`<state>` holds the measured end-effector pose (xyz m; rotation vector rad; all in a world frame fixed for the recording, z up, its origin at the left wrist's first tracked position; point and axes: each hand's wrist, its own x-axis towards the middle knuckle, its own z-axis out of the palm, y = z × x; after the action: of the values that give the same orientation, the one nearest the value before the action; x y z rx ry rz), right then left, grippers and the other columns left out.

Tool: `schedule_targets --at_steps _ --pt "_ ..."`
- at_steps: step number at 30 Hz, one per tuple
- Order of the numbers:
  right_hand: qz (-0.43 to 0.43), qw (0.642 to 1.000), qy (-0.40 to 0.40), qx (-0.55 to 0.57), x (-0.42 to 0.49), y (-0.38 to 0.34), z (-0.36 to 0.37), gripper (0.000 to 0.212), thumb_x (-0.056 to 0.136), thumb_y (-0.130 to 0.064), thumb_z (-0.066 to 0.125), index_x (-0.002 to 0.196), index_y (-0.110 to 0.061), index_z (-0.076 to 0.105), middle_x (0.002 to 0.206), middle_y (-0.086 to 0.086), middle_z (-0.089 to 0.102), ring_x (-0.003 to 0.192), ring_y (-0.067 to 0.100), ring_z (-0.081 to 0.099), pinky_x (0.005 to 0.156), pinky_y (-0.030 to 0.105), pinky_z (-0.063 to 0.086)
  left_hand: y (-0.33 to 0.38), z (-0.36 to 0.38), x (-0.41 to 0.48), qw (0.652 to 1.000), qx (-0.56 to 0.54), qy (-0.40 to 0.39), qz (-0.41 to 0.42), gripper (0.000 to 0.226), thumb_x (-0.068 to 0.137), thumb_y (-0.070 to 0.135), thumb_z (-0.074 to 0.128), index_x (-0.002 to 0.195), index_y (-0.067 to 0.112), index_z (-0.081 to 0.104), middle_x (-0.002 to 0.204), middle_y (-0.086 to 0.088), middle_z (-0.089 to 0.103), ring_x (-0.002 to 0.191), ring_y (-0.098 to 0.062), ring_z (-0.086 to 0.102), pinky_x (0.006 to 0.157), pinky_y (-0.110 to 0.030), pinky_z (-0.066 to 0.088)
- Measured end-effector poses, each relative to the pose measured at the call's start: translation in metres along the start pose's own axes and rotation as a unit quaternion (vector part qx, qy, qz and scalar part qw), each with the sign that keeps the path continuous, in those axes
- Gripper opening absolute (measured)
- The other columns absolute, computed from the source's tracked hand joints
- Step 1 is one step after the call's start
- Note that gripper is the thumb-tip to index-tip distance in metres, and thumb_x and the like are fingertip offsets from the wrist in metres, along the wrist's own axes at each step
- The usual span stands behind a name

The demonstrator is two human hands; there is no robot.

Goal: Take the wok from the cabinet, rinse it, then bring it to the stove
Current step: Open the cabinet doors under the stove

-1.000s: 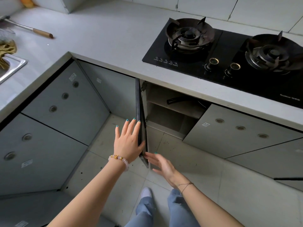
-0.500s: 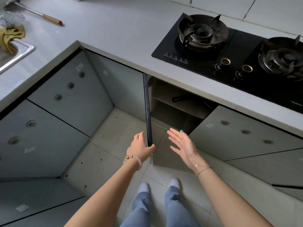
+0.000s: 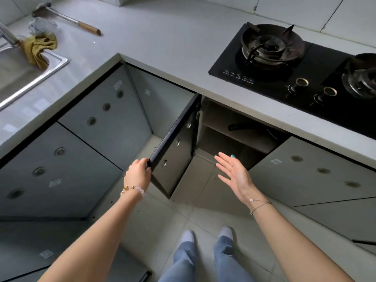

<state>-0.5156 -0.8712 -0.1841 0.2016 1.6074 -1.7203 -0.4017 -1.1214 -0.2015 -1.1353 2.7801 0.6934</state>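
Note:
The cabinet under the stove stands open, its dark door (image 3: 175, 147) swung out to the left. My left hand (image 3: 138, 173) grips the door's outer top corner. On the cabinet's upper shelf lies the wok, of which only the black handle (image 3: 239, 126) and a sliver of rim show; the rest is hidden under the counter. My right hand (image 3: 234, 174) hovers flat and open in front of the cabinet opening, holding nothing. The black gas stove (image 3: 284, 64) sits on the counter above, with the left burner (image 3: 268, 44) bare.
A steel sink (image 3: 30, 78) is at the far left with a yellow cloth (image 3: 38, 47) over its rim. A wooden-handled utensil (image 3: 77, 23) lies on the grey counter (image 3: 152, 33). Closed grey cabinet doors flank the open one. My feet stand on the tiled floor below.
My left hand closed on the door edge and pulled the door wider open to the left. My right hand rose toward the cabinet opening.

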Motion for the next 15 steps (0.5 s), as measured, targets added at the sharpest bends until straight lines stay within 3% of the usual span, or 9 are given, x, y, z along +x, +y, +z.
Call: schedule_targets --at_steps 4,10,15 --pt "-0.008 1.000 -0.003 -0.002 0.008 -0.004 0.021 0.048 0.102 -0.039 0.020 0.139 -0.022 0.045 0.143 -0.003 0.049 0.132 0.014 0.043 0.111 0.042 0.031 -0.022 -0.021 0.038 1.000 0.009 -0.004 -0.019 0.025 0.091 0.012 0.047 0.110 0.014 0.062 0.109 -0.015 0.059 0.101 -0.038 0.055 0.084 -0.038 0.045" --pt "-0.016 1.000 0.012 0.002 0.012 -0.010 0.032 0.048 0.102 -0.038 0.020 0.138 -0.021 0.045 0.142 -0.001 0.050 0.132 0.016 0.044 0.113 0.044 0.031 -0.012 -0.019 0.035 0.998 0.051 -0.039 0.026 0.019 0.088 0.013 0.049 0.104 0.014 0.059 0.107 -0.008 0.061 0.098 -0.031 0.056 0.072 -0.031 0.040" --pt "-0.020 0.999 0.030 0.014 0.009 -0.011 0.021 0.048 0.102 -0.038 0.020 0.139 -0.020 0.045 0.141 0.000 0.051 0.131 0.016 0.045 0.112 0.043 0.033 0.013 -0.006 0.022 0.996 0.055 -0.027 0.062 0.040 0.087 0.011 0.050 0.127 0.014 0.048 0.125 -0.008 0.051 0.109 -0.031 0.049 0.083 -0.036 0.042"
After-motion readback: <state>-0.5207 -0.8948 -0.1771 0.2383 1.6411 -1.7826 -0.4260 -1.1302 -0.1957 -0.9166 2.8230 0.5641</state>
